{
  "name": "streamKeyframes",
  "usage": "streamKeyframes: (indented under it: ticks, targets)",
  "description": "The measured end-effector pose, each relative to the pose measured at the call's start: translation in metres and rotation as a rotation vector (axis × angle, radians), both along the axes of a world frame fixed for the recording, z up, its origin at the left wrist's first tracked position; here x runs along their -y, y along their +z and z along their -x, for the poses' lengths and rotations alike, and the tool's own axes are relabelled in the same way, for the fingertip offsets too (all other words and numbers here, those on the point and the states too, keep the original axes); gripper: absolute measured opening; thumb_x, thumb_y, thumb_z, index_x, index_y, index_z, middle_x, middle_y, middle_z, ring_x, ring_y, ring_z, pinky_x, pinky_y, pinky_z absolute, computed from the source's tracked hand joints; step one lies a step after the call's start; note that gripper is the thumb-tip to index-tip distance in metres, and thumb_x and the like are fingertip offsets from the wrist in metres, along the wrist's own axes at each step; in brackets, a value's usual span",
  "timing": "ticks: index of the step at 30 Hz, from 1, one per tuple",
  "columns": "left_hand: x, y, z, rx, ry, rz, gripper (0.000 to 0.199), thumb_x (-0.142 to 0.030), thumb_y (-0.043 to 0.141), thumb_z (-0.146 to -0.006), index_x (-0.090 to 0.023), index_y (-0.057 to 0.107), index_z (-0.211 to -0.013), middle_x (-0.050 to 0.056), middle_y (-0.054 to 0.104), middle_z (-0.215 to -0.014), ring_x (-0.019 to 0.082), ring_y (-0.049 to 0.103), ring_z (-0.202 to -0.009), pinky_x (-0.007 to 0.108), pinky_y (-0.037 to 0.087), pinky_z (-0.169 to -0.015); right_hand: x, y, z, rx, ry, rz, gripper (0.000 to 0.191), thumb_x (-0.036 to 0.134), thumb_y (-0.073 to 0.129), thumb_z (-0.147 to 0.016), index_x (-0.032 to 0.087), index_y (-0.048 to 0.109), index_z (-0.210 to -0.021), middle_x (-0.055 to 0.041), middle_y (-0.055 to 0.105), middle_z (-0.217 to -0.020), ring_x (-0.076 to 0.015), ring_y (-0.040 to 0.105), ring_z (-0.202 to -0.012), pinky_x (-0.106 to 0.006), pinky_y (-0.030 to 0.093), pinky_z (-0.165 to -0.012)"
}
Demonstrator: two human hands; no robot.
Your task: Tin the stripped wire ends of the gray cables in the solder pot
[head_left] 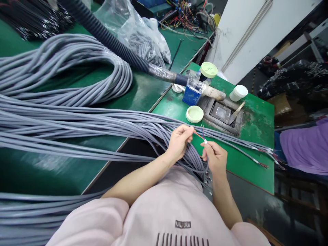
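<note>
My left hand [180, 140] pinches the end of a thin orange-red wire [199, 135] between thumb and fingertips. My right hand [215, 156] grips a grey cable just below its white-banded end [205, 141], where the coloured wires fan out. A purple wire [203, 131] stands up from that end, between the hands. Under and beside the hands runs a thick bundle of grey cables [143, 124]. Several cables stretch to the right, with stripped coloured ends [276, 158] lying on the green table [258, 136].
Behind the hands sit a metal pot [222, 114] with a scraper [237, 112], an open round lid [194, 114], a white cup [238, 93] and a ribbed hose [123, 51] on a blue block [191, 95]. Coiled cables [115, 78] lie left. A person's purple sleeve [304, 147] shows right.
</note>
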State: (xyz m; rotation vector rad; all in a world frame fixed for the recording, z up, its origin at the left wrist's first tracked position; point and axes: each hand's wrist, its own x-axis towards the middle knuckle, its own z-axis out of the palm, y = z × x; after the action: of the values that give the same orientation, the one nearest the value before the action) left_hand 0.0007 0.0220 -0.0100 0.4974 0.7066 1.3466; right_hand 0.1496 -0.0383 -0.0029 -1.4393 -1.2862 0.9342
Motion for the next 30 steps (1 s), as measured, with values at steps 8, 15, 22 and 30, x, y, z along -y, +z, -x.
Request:
streamKeyframes:
  ticks: [8, 15, 22, 30]
  targets:
    - [-0.006, 0.01, 0.009, -0.153, -0.335, -0.124, 0.039, -0.034, 0.081, -0.071, -0.015, 0.069, -0.102, -0.009, 0.046, -0.052, 0.002, 0.034, -0.043, 0.017, 0.026, -0.045, 0.001, -0.001, -0.01, -0.022, 0.009, 0.008, 0.021, 0.035, 0.058, -0.092, 0.019, 0.071, -0.084, 0.0055, 0.054, -0.051, -0.0069, 0.047, -0.04, -0.02, 0.038, -0.042]
    - [-0.003, 0.005, -0.003, -0.211, -0.341, -0.098, 0.028, -0.038, 0.081, -0.07, -0.015, 0.075, -0.085, -0.001, 0.062, -0.065, 0.002, 0.04, -0.047, 0.018, 0.03, -0.046, 0.003, -0.003, -0.004, 0.017, 0.109, 0.039, 0.022, 0.034, 0.056, -0.093, 0.02, 0.07, -0.085, 0.0062, 0.055, -0.051, -0.0063, 0.048, -0.041, -0.02, 0.039, -0.045]
    - [0.003, 0.003, -0.001, -0.477, -0.112, -0.18, 0.025, -0.039, 0.076, -0.074, -0.015, 0.077, -0.08, 0.0, 0.063, -0.055, 0.007, 0.045, -0.046, 0.02, 0.034, -0.045, 0.004, -0.006, -0.005, -0.046, 0.034, 0.055, 0.022, 0.035, 0.058, -0.092, 0.02, 0.071, -0.083, 0.006, 0.054, -0.05, -0.0063, 0.046, -0.04, -0.02, 0.037, -0.043]
    - [0.008, -0.01, -0.001, -0.82, 0.098, -0.616, 0.023, -0.032, 0.072, -0.081, -0.019, 0.071, -0.062, 0.0, 0.064, -0.055, 0.009, 0.052, -0.051, 0.022, 0.041, -0.055, 0.004, -0.01, -0.013, -0.157, -0.061, 0.028, 0.021, 0.035, 0.061, -0.09, 0.019, 0.071, -0.082, 0.0056, 0.053, -0.049, -0.0067, 0.044, -0.038, -0.02, 0.034, -0.04]
